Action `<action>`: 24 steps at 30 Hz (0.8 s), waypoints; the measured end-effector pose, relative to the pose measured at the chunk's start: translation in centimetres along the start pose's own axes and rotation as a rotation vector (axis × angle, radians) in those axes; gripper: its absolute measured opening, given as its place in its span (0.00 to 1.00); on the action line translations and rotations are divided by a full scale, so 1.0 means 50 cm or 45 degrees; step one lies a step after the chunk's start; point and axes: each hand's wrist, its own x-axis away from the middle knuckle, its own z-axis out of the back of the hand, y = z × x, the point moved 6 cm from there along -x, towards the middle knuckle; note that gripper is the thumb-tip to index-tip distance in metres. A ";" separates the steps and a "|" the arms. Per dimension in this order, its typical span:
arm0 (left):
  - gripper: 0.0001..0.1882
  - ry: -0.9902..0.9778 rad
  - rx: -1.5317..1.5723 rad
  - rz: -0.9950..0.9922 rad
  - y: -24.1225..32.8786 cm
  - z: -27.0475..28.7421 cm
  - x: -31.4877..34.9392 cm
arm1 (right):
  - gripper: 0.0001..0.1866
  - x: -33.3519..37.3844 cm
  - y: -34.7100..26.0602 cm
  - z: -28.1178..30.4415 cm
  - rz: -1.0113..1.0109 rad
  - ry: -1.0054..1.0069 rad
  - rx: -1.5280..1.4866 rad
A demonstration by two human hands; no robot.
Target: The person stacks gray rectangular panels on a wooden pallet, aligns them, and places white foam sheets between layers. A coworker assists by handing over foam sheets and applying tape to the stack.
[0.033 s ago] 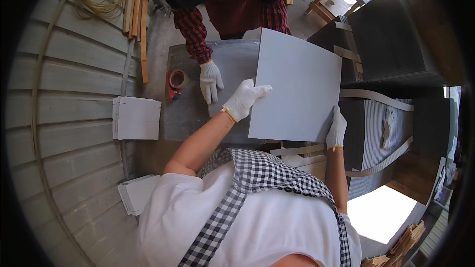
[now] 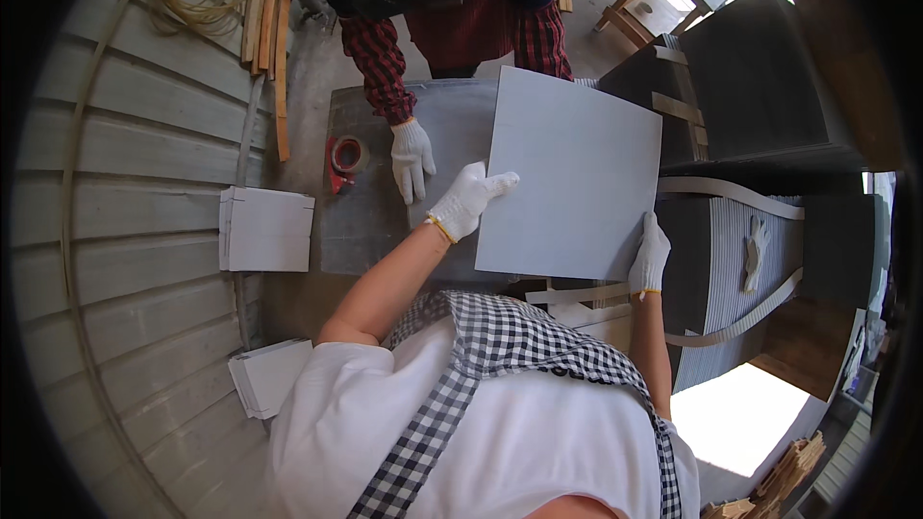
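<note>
1. Held up in front of the body: the light grey sheet (image 2: 577,178), over the right part of the grey tabletop (image 2: 370,231). Cannot tell the gap beneath.
2. Handle as a thin, probably flexible panel: best to support both sides at matching height, move both wrists together, and avoid bowing the middle or knocking a corner.
3. Grips the left edge with the left hand (image 2: 466,200), closed to the panel's thickness, with one digit across the upper face and others hidden beneath.
4. Grips the right edge, near the lower corner, with the right hand (image 2: 651,255), closed against the rim. Cannot tell the finger wrap underneath.
5. Mind the co-worker's gloved hand (image 2: 411,159), laid on the surface beyond the left edge, and, farther left, the red tape dispenser (image 2: 339,163).
6. Watch the right corner near the strapped stack (image 2: 728,240), with a loose white glove (image 2: 756,252) lying on it.
</note>
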 end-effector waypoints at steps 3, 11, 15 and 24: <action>0.35 0.135 -0.220 0.023 -0.109 0.137 -0.006 | 0.22 0.027 0.042 -0.053 0.165 -0.044 0.143; 0.38 0.506 -0.780 0.192 -0.122 0.302 -0.015 | 0.23 0.098 -0.003 -0.240 0.440 -0.063 0.572; 0.25 0.667 -0.985 0.022 -0.159 0.401 -0.061 | 0.23 0.071 0.001 -0.322 0.515 -0.103 0.649; 0.29 0.843 -1.369 -0.068 -0.173 0.452 -0.106 | 0.26 -0.009 0.070 -0.381 0.391 -0.090 0.908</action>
